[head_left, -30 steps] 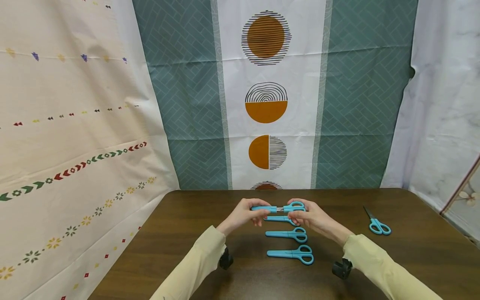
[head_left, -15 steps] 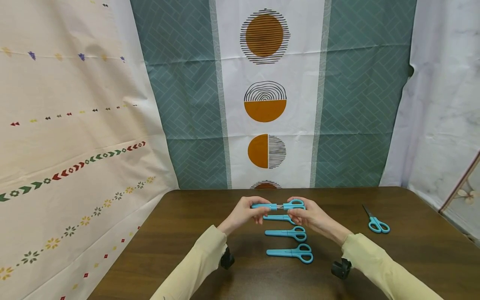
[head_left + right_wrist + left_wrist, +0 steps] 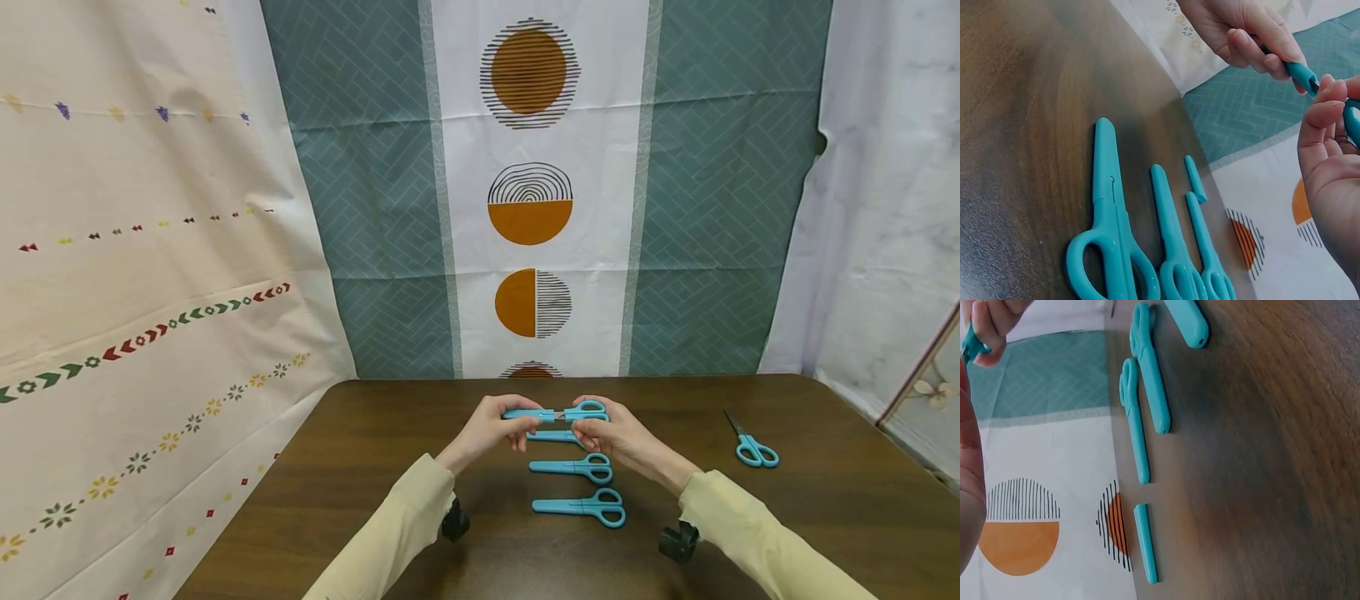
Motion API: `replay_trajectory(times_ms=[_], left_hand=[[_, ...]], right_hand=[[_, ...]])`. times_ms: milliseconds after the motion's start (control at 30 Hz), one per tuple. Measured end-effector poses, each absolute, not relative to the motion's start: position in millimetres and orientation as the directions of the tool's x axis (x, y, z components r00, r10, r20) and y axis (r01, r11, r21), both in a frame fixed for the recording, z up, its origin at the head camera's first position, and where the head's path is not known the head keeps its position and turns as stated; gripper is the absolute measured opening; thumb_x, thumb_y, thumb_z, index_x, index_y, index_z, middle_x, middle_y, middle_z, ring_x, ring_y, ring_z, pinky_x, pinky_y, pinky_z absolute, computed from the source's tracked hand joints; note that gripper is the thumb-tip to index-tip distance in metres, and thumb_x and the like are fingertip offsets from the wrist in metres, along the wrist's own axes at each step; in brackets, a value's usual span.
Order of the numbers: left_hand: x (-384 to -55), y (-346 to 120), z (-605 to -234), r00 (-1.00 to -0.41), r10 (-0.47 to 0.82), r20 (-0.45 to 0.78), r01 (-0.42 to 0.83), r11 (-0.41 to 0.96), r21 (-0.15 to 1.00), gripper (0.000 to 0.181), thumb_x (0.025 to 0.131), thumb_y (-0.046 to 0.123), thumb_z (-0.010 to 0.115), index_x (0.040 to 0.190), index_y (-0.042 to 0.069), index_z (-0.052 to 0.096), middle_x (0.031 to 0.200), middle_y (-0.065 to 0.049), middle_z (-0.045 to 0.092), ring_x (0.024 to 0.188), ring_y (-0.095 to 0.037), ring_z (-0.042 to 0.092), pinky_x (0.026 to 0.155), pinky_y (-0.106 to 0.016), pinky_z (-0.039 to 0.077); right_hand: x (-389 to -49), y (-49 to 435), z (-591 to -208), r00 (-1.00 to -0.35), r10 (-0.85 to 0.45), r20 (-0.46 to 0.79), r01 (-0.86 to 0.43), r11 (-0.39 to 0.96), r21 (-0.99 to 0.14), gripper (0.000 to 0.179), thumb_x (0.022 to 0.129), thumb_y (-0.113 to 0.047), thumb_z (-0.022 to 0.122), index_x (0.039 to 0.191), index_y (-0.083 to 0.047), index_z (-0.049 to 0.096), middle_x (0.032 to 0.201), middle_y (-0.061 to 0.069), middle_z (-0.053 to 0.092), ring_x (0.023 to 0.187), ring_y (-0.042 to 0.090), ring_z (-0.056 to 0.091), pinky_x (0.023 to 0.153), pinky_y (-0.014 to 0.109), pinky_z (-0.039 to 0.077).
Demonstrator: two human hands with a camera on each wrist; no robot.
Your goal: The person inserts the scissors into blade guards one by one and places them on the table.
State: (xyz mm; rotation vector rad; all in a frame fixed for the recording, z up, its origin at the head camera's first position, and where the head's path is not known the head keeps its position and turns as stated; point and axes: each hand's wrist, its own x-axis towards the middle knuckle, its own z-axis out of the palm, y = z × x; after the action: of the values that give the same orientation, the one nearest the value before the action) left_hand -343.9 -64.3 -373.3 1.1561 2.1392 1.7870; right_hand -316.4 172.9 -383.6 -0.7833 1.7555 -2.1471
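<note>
In the head view my left hand (image 3: 489,427) pinches a light-blue scissors cover (image 3: 531,414). Opposite it, my right hand (image 3: 621,433) grips a pair of scissors (image 3: 576,413) by its blue handles. The blades point left and sit mostly inside the cover, with a short strip of metal showing between cover and handles. Both hands hold this above the table. Below them lie covered scissors in a column: a near pair (image 3: 573,506), a middle pair (image 3: 570,467) and a far pair (image 3: 553,436), whose handles my right hand partly hides.
Uncovered scissors (image 3: 756,452) lie at the right of the brown table (image 3: 360,500), blades pointing away. A loose blue cover (image 3: 1145,544) lies beyond the covered scissors in the left wrist view. Patterned cloths (image 3: 390,250) hang behind the table.
The gap between cover and handles has narrowed slightly as my right hand shifts a little left. The scissors on the table stay where they were.
</note>
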Motion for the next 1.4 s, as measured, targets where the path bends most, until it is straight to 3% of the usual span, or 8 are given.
replay_trajectory(times_ms=[100,300,467,733,867,967,1167,1400], left_hand=[[-336.0,-63.0,-365.6,-0.697,0.621,0.36,0.462,0.004,0.887,0.02,0.088,0.002,0.058,0.105,-0.008,0.06,0.069,-0.009,0.061,0.056,-0.049,0.05,0.05,-0.029,0.048],[-326.5,-58.9,-360.7,-0.692,0.622,0.367,0.471,0.004,0.882,0.02,0.089,0.001,0.056,0.105,-0.01,0.058,0.07,-0.01,0.06,0.051,-0.028,0.056,0.05,-0.031,0.048],[-326.0,-58.3,-364.0,-0.698,0.625,0.35,0.446,-0.002,0.895,0.02,0.089,0.001,0.056,0.106,-0.009,0.059,0.07,-0.011,0.06,0.05,-0.023,0.055,0.05,-0.029,0.048],[-326.9,-58.2,-366.0,-0.695,0.622,0.361,0.457,-0.006,0.889,0.02,0.088,0.001,0.057,0.105,-0.009,0.059,0.07,-0.01,0.06,0.052,-0.039,0.053,0.05,-0.03,0.048],[-326.0,-58.4,-365.8,-0.692,0.621,0.368,0.473,0.004,0.881,0.019,0.088,0.002,0.058,0.104,-0.008,0.06,0.07,-0.009,0.06,0.054,-0.044,0.052,0.05,-0.031,0.049],[-325.4,-60.2,-364.9,-0.692,0.624,0.364,0.478,0.019,0.878,0.02,0.088,0.003,0.059,0.105,-0.007,0.06,0.071,-0.009,0.061,0.056,-0.048,0.051,0.053,-0.041,0.049],[-326.3,-64.6,-363.7,-0.691,0.633,0.349,0.487,0.051,0.872,0.022,0.088,0.006,0.059,0.107,-0.006,0.06,0.075,-0.012,0.063,0.059,-0.048,0.053,0.057,-0.055,0.045],[-325.9,-65.8,-363.9,-0.693,0.628,0.354,0.49,0.049,0.871,0.022,0.088,0.004,0.059,0.106,-0.007,0.06,0.076,-0.019,0.063,0.058,-0.047,0.053,0.057,-0.059,0.043]], right_hand=[[-316.1,170.3,-384.6,-0.832,-0.497,0.245,-0.133,-0.25,-0.959,0.029,0.092,-0.001,0.049,0.113,0.008,0.03,0.075,0.008,0.054,0.058,0.012,0.045,0.053,0.022,0.038],[-315.7,164.3,-386.0,-0.852,-0.479,0.211,-0.101,-0.245,-0.964,0.036,0.091,-0.003,0.051,0.115,0.009,0.027,0.076,0.008,0.054,0.059,0.012,0.047,0.056,0.024,0.039],[-315.2,162.9,-387.2,-0.863,-0.474,0.177,-0.092,-0.197,-0.976,0.041,0.091,-0.004,0.053,0.117,0.007,0.024,0.078,0.011,0.054,0.059,0.013,0.047,0.054,0.023,0.04],[-313.7,163.3,-385.7,-0.867,-0.464,0.182,-0.119,-0.16,-0.98,0.047,0.09,-0.006,0.055,0.119,0.009,0.022,0.075,0.009,0.053,0.057,0.014,0.043,0.053,0.023,0.038],[-312.5,165.1,-385.0,-0.871,-0.459,0.174,-0.141,-0.105,-0.984,0.047,0.09,-0.009,0.056,0.119,0.009,0.025,0.065,0.004,0.044,0.052,0.013,0.035,0.05,0.023,0.031],[-312.4,167.1,-384.8,-0.859,-0.485,0.164,-0.138,-0.089,-0.986,0.042,0.092,-0.012,0.053,0.118,0.008,0.027,0.061,0.002,0.035,0.049,0.012,0.026,0.047,0.024,0.024],[-312.3,170.4,-381.1,-0.807,-0.571,0.148,-0.09,-0.13,-0.988,0.029,0.098,-0.017,0.04,0.117,0.003,0.031,0.064,0.004,0.036,0.046,0.012,0.018,0.048,0.031,0.014],[-313.3,168.8,-378.7,-0.839,-0.537,0.088,-0.034,-0.109,-0.993,0.042,0.098,-0.019,0.043,0.123,0.004,0.019,0.066,0.003,0.038,0.046,0.009,0.022,0.047,0.029,0.015]])
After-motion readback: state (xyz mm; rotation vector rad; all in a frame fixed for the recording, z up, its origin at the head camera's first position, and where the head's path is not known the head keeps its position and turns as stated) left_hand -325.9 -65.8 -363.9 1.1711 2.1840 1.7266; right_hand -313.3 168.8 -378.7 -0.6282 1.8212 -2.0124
